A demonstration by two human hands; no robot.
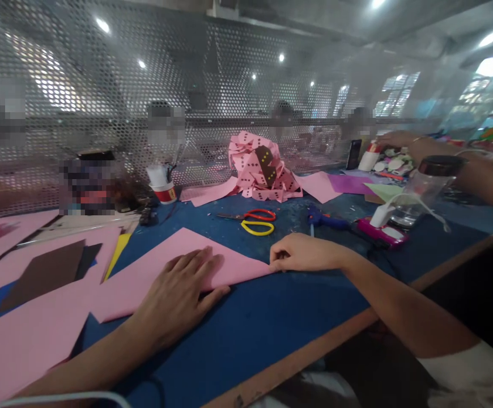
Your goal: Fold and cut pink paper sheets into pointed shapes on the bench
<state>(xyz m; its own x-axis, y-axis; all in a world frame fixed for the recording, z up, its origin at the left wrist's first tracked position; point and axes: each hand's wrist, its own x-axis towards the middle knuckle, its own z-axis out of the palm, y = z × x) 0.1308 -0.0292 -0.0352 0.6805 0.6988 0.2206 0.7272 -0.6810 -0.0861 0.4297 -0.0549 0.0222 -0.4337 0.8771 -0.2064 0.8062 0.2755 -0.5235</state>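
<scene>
- Sheets of pink paper (29,337) lie to the left of the left grip, a brown sheet (45,272) above the nearest one.
- Folded pink sheet (151,263) lies on the blue surface (246,326), beneath the left grip and reaching to the right one.
- Left grip (185,297) lies palm down, fingers extended, closed on nothing.
- Scissors (241,217) rest beyond and between both grips.
- Right grip (304,252) appears to pinch the folded sheet's pointed right corner. The step looks like steadying and lining up a fold; the next move calls for firm left-hand pressure and a true corner.
- Blue glue gun (331,220) lies just beyond the right grip.
</scene>
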